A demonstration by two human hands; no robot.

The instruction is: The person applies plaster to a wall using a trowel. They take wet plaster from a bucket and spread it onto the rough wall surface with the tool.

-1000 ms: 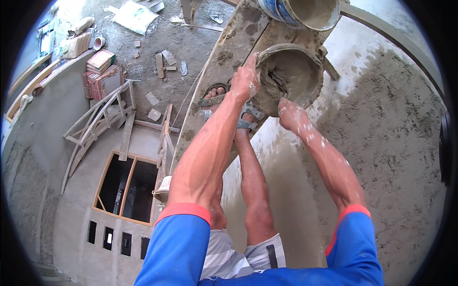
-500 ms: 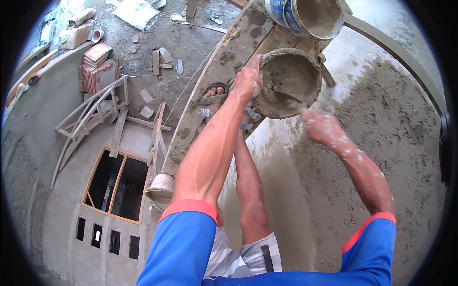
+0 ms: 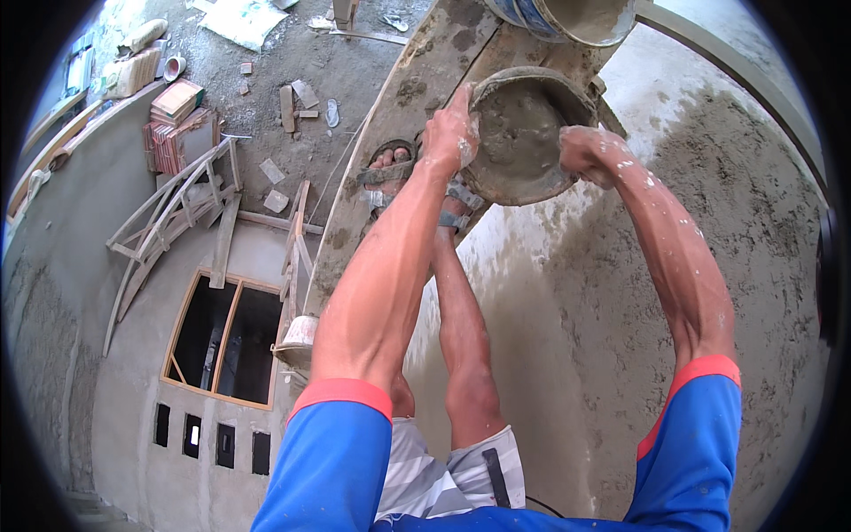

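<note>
The wall (image 3: pixel 709 293) fills most of my feed to the right of the plank (image 3: pixel 421 84), a broad patch of rough, dark mortar (image 3: pixel 727 213) spread over its face. I see the plank running lengthwise from upper right to lower left. Off its left side, toward the near end, is a window (image 3: pixel 227 341) framed in wood; farther out on that side sits a stack of tiles (image 3: pixel 182 142). The pan (image 3: pixel 514 197) shows across the plank's right edge, though I can't tell whether the plank bears it. Its mouth faces up toward my camera, and it is so nearly round that I can't single out a long axis; wet grey mix (image 3: pixel 519 133) lies inside. At the plank's far end, just past the pan, I have a blue bucket (image 3: pixel 523 18), and two sandals (image 3: pixel 383 176) are worn on feet standing on the plank. The left hand (image 3: pixel 450 133) grasps the pan's rim on the plank side. The right hand (image 3: pixel 592 155) is curled by the opposite rim, away from the plank; what its fingers hold, I can't tell.
</note>
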